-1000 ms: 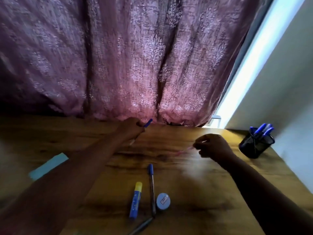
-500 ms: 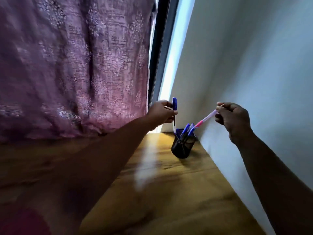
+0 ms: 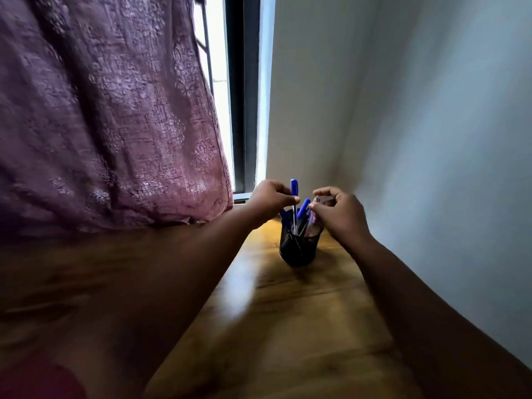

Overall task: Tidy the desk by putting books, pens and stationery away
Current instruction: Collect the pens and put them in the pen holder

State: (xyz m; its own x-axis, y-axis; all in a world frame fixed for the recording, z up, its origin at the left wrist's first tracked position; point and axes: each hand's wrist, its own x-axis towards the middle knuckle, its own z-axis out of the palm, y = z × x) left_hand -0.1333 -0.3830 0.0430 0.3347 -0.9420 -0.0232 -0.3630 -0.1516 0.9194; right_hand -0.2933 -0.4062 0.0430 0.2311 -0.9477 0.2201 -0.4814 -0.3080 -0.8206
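Observation:
A black mesh pen holder (image 3: 299, 249) stands on the wooden desk (image 3: 288, 326) near the far right corner, with several blue-capped pens in it. My left hand (image 3: 270, 201) pinches a blue-capped pen (image 3: 294, 205) held upright, its lower end inside the holder. My right hand (image 3: 339, 214) grips a pink pen (image 3: 312, 223), which slants down into the holder. Both hands hover just above the holder's rim.
A purple patterned curtain (image 3: 109, 116) hangs along the desk's far edge on the left. A window frame (image 3: 244, 110) shows beside it. A pale wall (image 3: 431, 139) runs along the desk's right side, close behind the holder.
Both hands have dropped toward the holder. The blue-capped pen and the pink pen, held above the holder before, now reach into it.

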